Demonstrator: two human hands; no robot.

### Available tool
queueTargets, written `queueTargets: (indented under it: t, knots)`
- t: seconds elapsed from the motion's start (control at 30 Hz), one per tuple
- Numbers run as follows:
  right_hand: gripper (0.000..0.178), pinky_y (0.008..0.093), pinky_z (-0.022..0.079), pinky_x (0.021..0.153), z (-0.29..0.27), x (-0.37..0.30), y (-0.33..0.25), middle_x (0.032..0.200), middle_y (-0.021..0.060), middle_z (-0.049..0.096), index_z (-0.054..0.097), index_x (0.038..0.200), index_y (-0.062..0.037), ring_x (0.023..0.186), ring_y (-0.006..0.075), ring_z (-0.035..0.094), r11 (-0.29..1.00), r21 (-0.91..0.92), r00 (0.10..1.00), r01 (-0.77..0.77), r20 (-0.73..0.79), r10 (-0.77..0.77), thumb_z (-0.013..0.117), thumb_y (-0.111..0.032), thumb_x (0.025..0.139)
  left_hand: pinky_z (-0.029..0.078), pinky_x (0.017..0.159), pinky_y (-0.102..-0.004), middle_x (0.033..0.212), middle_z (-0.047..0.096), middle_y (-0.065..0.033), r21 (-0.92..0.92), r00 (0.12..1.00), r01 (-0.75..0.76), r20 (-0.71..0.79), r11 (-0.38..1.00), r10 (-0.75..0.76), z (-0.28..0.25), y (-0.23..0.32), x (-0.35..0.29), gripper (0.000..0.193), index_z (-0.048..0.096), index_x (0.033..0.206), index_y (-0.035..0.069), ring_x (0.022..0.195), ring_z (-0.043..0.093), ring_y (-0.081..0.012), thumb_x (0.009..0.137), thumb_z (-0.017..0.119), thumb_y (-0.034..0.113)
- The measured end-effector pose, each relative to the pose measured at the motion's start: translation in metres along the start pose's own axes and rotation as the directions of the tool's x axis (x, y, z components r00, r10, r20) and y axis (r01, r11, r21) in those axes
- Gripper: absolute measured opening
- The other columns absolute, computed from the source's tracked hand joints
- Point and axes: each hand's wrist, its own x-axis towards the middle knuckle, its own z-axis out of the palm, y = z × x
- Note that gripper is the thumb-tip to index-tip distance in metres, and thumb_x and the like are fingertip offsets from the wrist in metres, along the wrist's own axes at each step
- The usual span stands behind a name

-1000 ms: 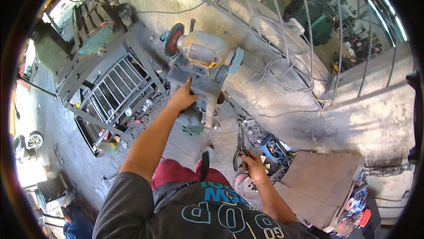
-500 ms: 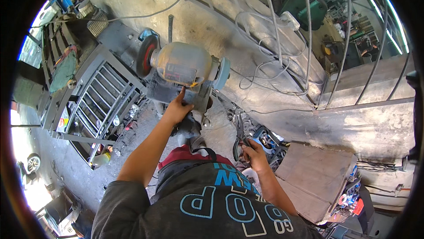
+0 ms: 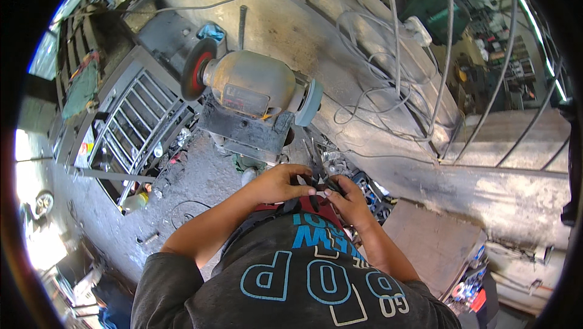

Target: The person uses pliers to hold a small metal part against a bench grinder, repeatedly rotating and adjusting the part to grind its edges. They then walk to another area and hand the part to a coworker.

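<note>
In front of my waist, both hands are on a dark metal pair of snips (image 3: 314, 160), its two long blades pointing away from me, slightly apart. My right hand (image 3: 349, 200) is closed round the handle end. My left hand (image 3: 278, 183) meets it from the left, thumb and fingers bent on the tool; its exact hold is partly hidden. Beyond my hands stands a bench grinder (image 3: 258, 80) with a worn yellowish-grey housing. A dark wheel with a red centre (image 3: 199, 69) is at its left end, a grey-green wheel (image 3: 310, 103) at its right.
The grinder sits on a dark metal stand (image 3: 243, 127). At left is a metal frame with bars (image 3: 136, 128). A brown flat-topped box (image 3: 428, 238) stands at right, near scattered parts. Loose cable (image 3: 370, 104) hangs by the wall, beside bent metal bars (image 3: 449, 55).
My left hand has drawn back from the front of the grinder to the snips. My right hand has brought the snips slightly left and in front of my waist. The view has shifted a little.
</note>
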Motion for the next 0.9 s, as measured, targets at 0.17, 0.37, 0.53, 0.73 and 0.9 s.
queueTargets:
  t: [0.17, 0.37, 0.53, 0.73, 0.9]
  knots:
    - [0.028, 0.0259, 0.046, 0.058, -0.043, 0.000, 0.015, 0.078, -0.0006, 0.056, 0.056, 0.114, 0.0001, 0.060, 0.0065, 0.049, 0.990, 0.122, 0.985, -0.068, 0.165, 0.047, 0.063, -0.021, 0.097, 0.047, 0.068, -0.0347, 0.081, 0.063, -0.0124, 0.132, 0.989, 0.109, -0.115, 0.985, -0.095, 0.042, 0.006, 0.019, 0.032, 0.064, 0.108, -0.002, 0.075, 0.061, -0.0192, 0.093, 0.070, 0.025]
    - [0.027, 0.0256, 0.046, 0.058, -0.096, 0.013, 0.040, 0.077, 0.0019, 0.060, 0.058, 0.113, 0.0004, 0.061, 0.0086, 0.055, 0.979, -0.064, 0.931, 0.192, 0.328, -0.161, 0.062, -0.021, 0.097, 0.049, 0.068, -0.0437, 0.084, 0.064, -0.0223, 0.220, 0.921, 0.031, -0.385, 0.975, 0.058, 0.105, 0.009, 0.030, 0.031, 0.058, 0.109, -0.002, 0.078, 0.065, -0.0386, 0.095, 0.064, 0.025]
    - [0.027, 0.0390, 0.049, 0.070, -0.111, 0.012, 0.043, 0.084, 0.0173, 0.065, 0.058, 0.110, 0.0007, 0.076, 0.0266, 0.064, 0.991, -0.060, 0.874, 0.118, 0.480, -0.075, 0.062, -0.023, 0.096, 0.050, 0.066, -0.0461, 0.080, 0.065, -0.0228, 0.329, 0.829, 0.278, -0.556, 0.903, -0.053, 0.146, 0.024, 0.017, 0.034, 0.059, 0.107, 0.000, 0.075, 0.066, -0.0415, 0.091, 0.070, 0.029]
    - [0.028, 0.0435, 0.049, 0.070, -0.099, 0.014, 0.032, 0.082, 0.0221, 0.065, 0.055, 0.104, 0.0010, 0.075, 0.0360, 0.065, 0.960, -0.090, 0.796, 0.263, 0.583, -0.164, 0.059, -0.026, 0.099, 0.050, 0.065, -0.0503, 0.078, 0.066, -0.0228, 0.442, 0.721, 0.486, -0.690, 0.754, -0.060, 0.161, 0.037, 0.005, 0.034, 0.060, 0.106, 0.003, 0.076, 0.066, -0.0437, 0.089, 0.070, 0.031]
    - [0.033, 0.0417, 0.049, 0.065, -0.077, 0.030, 0.033, 0.075, 0.0181, 0.065, 0.055, 0.097, 0.0003, 0.071, 0.0324, 0.066, 0.939, -0.166, 0.806, 0.301, 0.570, -0.157, 0.057, -0.032, 0.101, 0.053, 0.070, -0.0485, 0.086, 0.070, -0.0211, 0.417, 0.686, 0.568, -0.717, 0.710, -0.128, 0.142, 0.034, -0.001, 0.039, 0.062, 0.118, 0.006, 0.082, 0.068, -0.0416, 0.088, 0.070, 0.029]
